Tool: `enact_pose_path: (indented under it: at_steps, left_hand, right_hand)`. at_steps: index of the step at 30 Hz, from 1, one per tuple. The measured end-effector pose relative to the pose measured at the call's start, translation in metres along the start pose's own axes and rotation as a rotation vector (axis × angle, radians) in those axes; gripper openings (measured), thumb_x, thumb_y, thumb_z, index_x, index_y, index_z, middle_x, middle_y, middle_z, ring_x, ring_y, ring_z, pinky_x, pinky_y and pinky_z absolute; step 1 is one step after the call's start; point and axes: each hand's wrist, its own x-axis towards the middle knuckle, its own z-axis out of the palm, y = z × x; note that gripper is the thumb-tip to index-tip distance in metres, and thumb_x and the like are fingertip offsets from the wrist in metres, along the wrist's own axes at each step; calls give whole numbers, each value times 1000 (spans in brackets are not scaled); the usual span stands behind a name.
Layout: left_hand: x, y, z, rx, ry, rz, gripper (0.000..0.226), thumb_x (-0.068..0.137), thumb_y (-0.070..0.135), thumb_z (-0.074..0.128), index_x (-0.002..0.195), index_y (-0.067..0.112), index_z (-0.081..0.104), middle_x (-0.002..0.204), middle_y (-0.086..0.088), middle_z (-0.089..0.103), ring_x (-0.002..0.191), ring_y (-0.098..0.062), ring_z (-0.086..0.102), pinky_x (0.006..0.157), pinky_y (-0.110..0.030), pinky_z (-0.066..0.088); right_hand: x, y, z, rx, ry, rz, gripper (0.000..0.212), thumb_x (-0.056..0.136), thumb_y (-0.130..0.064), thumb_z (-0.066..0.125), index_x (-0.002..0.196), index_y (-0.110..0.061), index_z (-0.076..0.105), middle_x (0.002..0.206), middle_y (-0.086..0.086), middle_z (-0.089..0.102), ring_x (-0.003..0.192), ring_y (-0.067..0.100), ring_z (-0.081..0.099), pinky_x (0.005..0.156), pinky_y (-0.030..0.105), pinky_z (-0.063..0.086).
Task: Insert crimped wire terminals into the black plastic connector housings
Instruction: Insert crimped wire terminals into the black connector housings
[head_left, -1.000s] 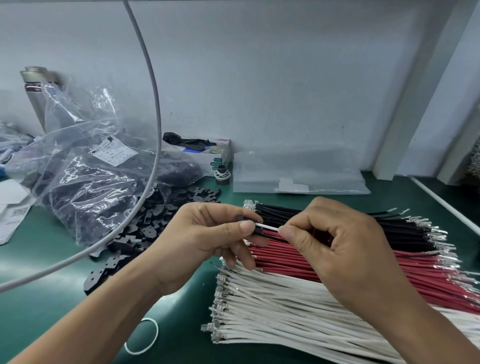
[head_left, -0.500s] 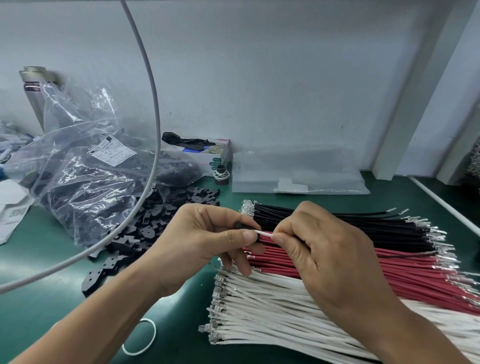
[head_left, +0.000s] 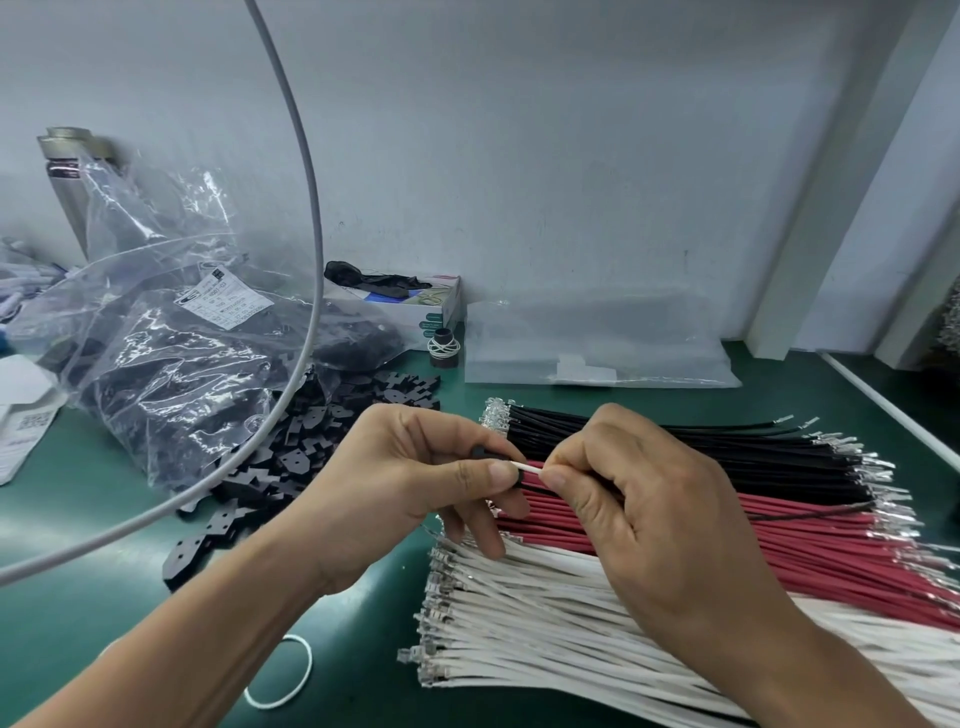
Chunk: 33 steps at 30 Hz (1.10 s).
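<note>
My left hand (head_left: 415, 488) pinches a small black connector housing (head_left: 485, 454) between thumb and fingers; most of the housing is hidden. My right hand (head_left: 639, 499) pinches a white wire (head_left: 529, 467) close to its end, and that end runs into the housing. A short stretch of wire shows between the two thumbs. Below the hands lie three bundles of crimped wires: black wires (head_left: 701, 441), red wires (head_left: 831, 551) and white wires (head_left: 519, 623).
Loose black housings (head_left: 291, 467) lie heaped on the green table (head_left: 104, 597) beside a clear bag (head_left: 171, 374) of more. A grey cable (head_left: 306, 260) arcs across the left. A white rubber band (head_left: 280, 675), a small box (head_left: 415, 306) and flat plastic bags (head_left: 597, 348) sit around.
My right hand has moved left toward my left hand, so less white wire shows between the thumbs. The left hand has stayed in place.
</note>
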Motion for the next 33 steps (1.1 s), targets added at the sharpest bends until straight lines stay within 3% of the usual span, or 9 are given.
enact_pose_path:
  at_steps: [8, 18, 23, 26, 29, 31, 33]
  left_hand:
    - [-2, 4, 5, 22, 32, 47, 15, 83, 15, 81, 95, 5, 79, 81, -22, 77, 57, -32, 73, 50, -25, 47]
    - [-1, -2, 7, 61, 28, 81, 14, 83, 15, 79, 94, 6, 79, 80, -19, 77, 59, -31, 75, 49, -21, 46]
    - [2, -3, -5, 8, 26, 114, 17, 83, 15, 81, 98, 8, 79, 85, -19, 78, 63, -32, 75, 53, -23, 51]
    - [5, -4, -9, -54, 85, 137, 21, 80, 18, 80, 99, 8, 79, 89, -22, 78, 65, -30, 75, 56, -25, 55]
    - [7, -2, -15, -183, 138, 142, 24, 85, 24, 79, 107, 13, 79, 104, -22, 77, 78, -31, 76, 64, -30, 59]
    - [9, 0, -23, -229, 216, 139, 28, 92, 31, 68, 112, 15, 77, 114, -19, 76, 86, -31, 76, 69, -35, 59]
    - [9, 2, -34, -121, 393, 139, 17, 96, 24, 68, 108, 18, 79, 108, -13, 78, 85, -27, 77, 73, -38, 58]
  right_hand:
    - [-1, 1, 2, -15, 38, -11, 21, 98, -35, 53, 81, -25, 60, 78, -16, 46, 65, 7, 47, 56, 25, 42]
    - [-4, 5, 7, -29, 12, -12, 26, 100, -36, 47, 83, -22, 62, 81, -15, 48, 67, 7, 48, 58, 24, 42]
    - [0, 4, 1, -120, 41, -66, 27, 101, -41, 47, 87, -25, 65, 81, -15, 51, 68, 7, 50, 55, 32, 46]
    - [6, 8, -11, -198, -80, -9, 24, 100, -52, 46, 96, -35, 62, 87, -19, 52, 81, 5, 51, 67, 25, 42]
    - [5, 19, -20, -223, -185, 76, 34, 97, -61, 35, 89, -38, 59, 79, -20, 53, 76, 1, 53, 59, 22, 36]
    - [11, 25, -33, -140, -59, 172, 38, 95, -62, 40, 85, -33, 62, 71, -17, 56, 64, 1, 53, 49, 17, 36]
    - [19, 30, -53, -14, 189, 243, 41, 97, -65, 46, 90, -31, 68, 61, -11, 54, 47, 6, 47, 41, 13, 32]
